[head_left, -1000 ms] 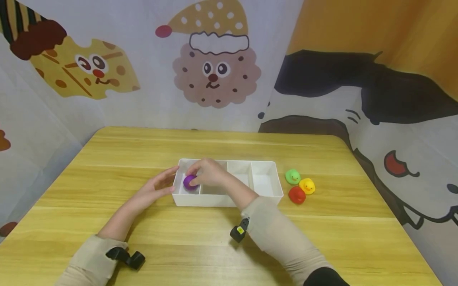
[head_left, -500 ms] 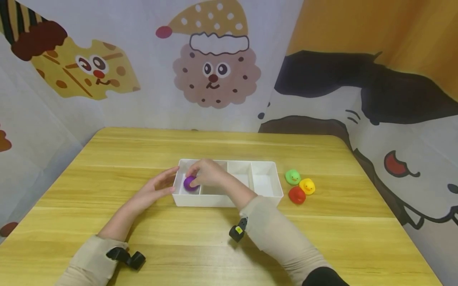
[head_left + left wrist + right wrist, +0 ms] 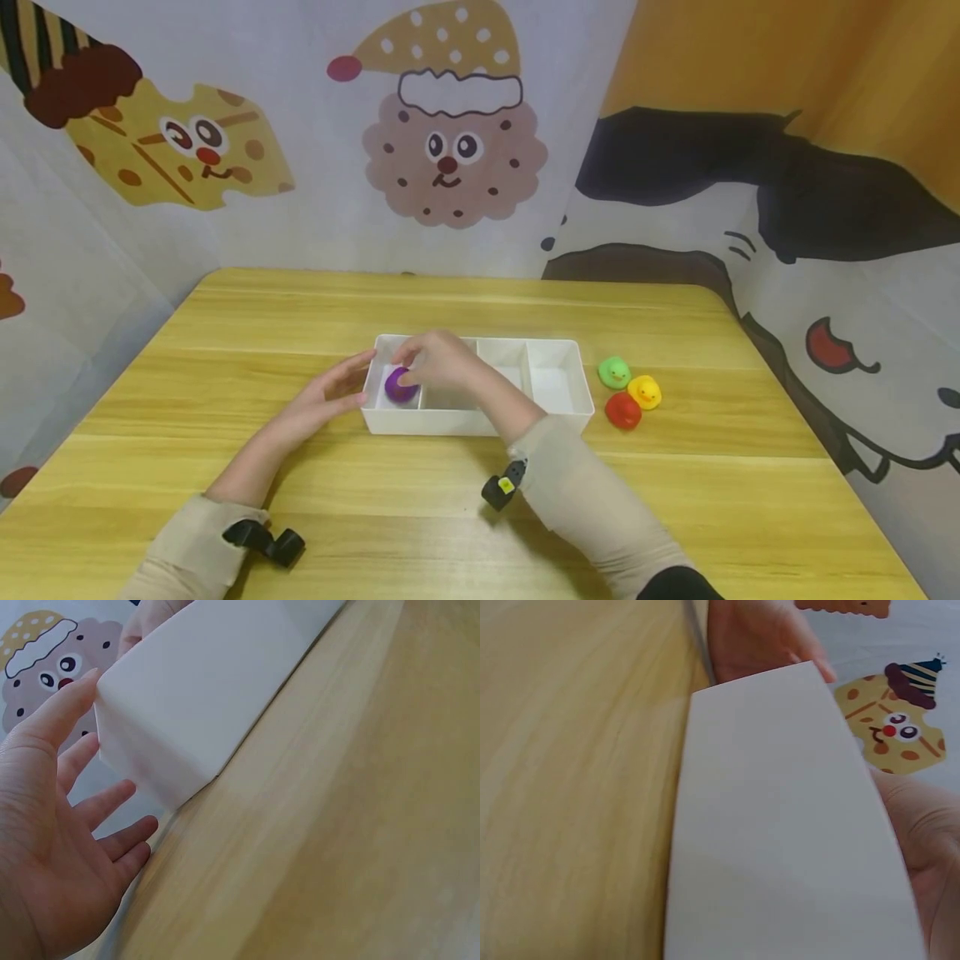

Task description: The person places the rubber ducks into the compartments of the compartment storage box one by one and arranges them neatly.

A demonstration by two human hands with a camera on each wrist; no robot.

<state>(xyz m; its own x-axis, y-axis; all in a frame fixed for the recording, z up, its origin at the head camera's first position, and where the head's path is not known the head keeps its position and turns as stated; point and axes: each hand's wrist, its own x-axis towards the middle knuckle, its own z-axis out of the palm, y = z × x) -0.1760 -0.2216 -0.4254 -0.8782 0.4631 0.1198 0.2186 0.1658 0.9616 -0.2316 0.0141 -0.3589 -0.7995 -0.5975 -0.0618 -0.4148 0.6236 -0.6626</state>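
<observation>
In the head view a white divided tray point(image 3: 465, 423) lies lengthwise on the table. Its leftmost compartment contains a rounded purple toy point(image 3: 399, 388); my right hand point(image 3: 444, 363) reaches over the tray and pinches it from above. At the tray's left end is my left hand point(image 3: 315, 403), its thumb near the front corner and its fingertips near the back one. The left wrist view shows that thumb on the rim and the other fingers loosely spread. From the right wrist, the tray's side wall point(image 3: 780, 825) hides my right fingers and the toy.
Right of the tray, a green duck point(image 3: 615, 372), a yellow duck point(image 3: 645, 392) and a red toy point(image 3: 623, 411) sit close together. A cartoon-printed curtain point(image 3: 315, 233) hangs behind the wooden table point(image 3: 480, 533).
My right hand has stayed over the left compartment, its fingers lifting very slightly, and the purple toy has turned a little. My left hand and the tray have not visibly moved.
</observation>
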